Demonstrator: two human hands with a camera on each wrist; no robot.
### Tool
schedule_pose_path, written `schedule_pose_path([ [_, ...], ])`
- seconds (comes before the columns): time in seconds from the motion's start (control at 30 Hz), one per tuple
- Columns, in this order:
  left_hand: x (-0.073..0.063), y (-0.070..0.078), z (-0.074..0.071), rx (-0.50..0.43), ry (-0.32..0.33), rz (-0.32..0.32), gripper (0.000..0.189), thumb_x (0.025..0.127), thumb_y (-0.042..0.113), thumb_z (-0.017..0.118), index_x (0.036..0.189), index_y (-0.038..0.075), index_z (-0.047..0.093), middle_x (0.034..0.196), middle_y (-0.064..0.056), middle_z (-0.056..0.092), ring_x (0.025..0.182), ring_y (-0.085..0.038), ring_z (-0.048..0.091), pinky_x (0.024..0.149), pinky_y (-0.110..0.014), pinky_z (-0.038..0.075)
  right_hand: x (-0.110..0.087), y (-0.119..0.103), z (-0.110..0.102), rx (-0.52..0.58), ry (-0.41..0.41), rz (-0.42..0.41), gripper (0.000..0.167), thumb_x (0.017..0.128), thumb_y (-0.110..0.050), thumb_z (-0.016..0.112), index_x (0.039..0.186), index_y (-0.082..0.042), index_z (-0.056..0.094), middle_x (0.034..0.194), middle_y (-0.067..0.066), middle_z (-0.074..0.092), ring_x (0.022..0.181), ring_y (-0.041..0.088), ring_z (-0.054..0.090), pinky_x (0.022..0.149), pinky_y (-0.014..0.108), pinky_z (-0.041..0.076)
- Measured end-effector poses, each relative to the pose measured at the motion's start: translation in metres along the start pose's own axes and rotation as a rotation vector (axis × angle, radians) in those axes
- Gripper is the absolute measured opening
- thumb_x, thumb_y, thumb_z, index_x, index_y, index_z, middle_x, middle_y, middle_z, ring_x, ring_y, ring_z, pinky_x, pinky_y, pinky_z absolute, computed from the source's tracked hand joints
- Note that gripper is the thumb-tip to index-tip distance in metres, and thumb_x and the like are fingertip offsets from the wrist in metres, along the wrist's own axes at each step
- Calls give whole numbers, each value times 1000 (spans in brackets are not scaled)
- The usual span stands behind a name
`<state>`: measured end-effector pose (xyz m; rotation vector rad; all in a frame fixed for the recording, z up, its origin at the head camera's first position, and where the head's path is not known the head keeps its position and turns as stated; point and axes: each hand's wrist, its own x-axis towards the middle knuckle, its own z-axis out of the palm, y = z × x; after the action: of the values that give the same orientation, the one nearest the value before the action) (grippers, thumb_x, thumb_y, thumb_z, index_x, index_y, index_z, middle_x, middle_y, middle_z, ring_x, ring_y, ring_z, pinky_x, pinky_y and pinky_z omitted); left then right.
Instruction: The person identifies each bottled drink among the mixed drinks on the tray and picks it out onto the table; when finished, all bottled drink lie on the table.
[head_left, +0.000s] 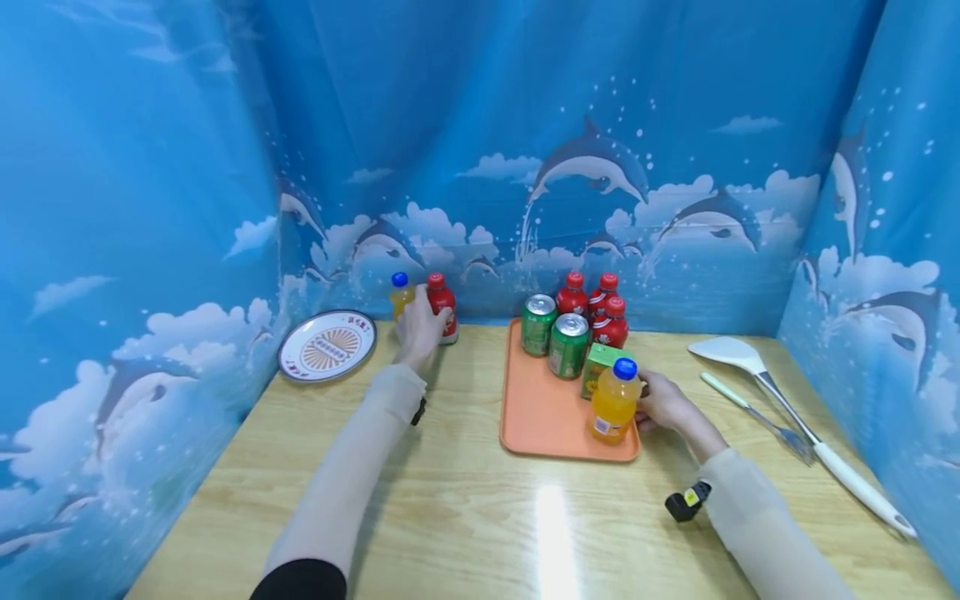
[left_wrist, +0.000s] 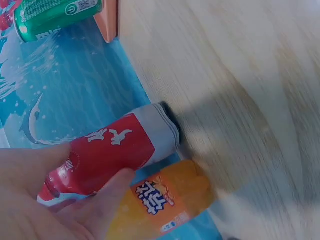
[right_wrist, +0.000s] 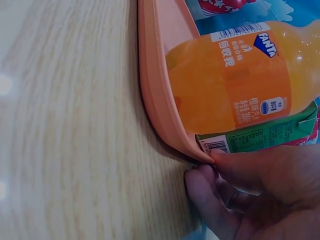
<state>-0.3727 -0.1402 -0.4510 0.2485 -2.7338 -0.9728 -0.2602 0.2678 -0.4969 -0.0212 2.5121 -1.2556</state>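
Observation:
At the back left of the table, my left hand (head_left: 421,329) holds a red bottle (left_wrist: 112,152) with a whitish lower band, thumb on one side and fingers on the other. Right beside it stands a blue-capped orange soda bottle (left_wrist: 160,202), partly behind the hand in the head view. My right hand (head_left: 664,402) pinches the right rim of an orange tray (right_wrist: 155,85) between thumb and fingers. Inside the tray near that hand are another orange soda bottle (right_wrist: 240,75) and a green drink carton (right_wrist: 265,131). Two green cans (head_left: 568,346) stand farther back on it.
Several red bottles (head_left: 572,296) stand at the tray's back right. A round patterned plate (head_left: 300,362) lies at the far left. To the right lie a white-ended spatula (head_left: 855,479) and a fork (head_left: 765,421). A blue dolphin curtain (head_left: 465,125) borders the table's back and sides.

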Motion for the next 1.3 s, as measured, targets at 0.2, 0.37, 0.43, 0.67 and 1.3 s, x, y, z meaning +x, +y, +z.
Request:
schedule_pose_path([
  [0.2, -6, 12, -16, -28, 113, 124, 71, 106, 35, 62, 165, 22, 25, 133, -17, 68, 96, -36, 74, 80, -49, 64, -1, 2, 0, 7, -8, -14, 64, 99, 8, 53, 156, 15, 24, 106, 33, 64, 74, 21, 69, 64, 39, 66],
  [0.37, -25, 46, -21, -166, 208, 438, 56, 105, 26, 64, 157, 17, 43, 142, -13, 63, 110, -32, 70, 86, -47, 63, 0, 4, -4, 1, -14, 0, 65, 101, 7, 52, 158, 14, 21, 110, 35, 63, 74, 21, 69, 65, 40, 66],
  [0.43, -37, 62, -18, -193, 181, 541, 57, 105, 28, 65, 156, 18, 44, 147, -11, 60, 114, -31, 69, 89, -45, 63, 1, 4, -5, 2, -17, 6, 65, 102, 7, 51, 159, 14, 20, 112, 35, 63, 74, 20, 69, 65, 39, 66],
  [0.67, -87, 101, 7, -201, -104, 728, 73, 102, 41, 66, 165, 28, 33, 161, -4, 50, 135, -25, 61, 108, -47, 57, 1, 5, -3, -5, -24, 7, 67, 103, 5, 53, 159, 14, 19, 113, 36, 63, 75, 21, 70, 65, 39, 66],
  [1.3, -156, 118, 80, -84, -488, 813, 86, 97, 57, 70, 168, 29, 29, 154, -2, 50, 118, -19, 65, 90, -27, 59, 0, 3, -3, 14, -28, -2, 62, 104, 4, 52, 158, 13, 24, 125, 43, 60, 83, 26, 74, 69, 44, 67],
])
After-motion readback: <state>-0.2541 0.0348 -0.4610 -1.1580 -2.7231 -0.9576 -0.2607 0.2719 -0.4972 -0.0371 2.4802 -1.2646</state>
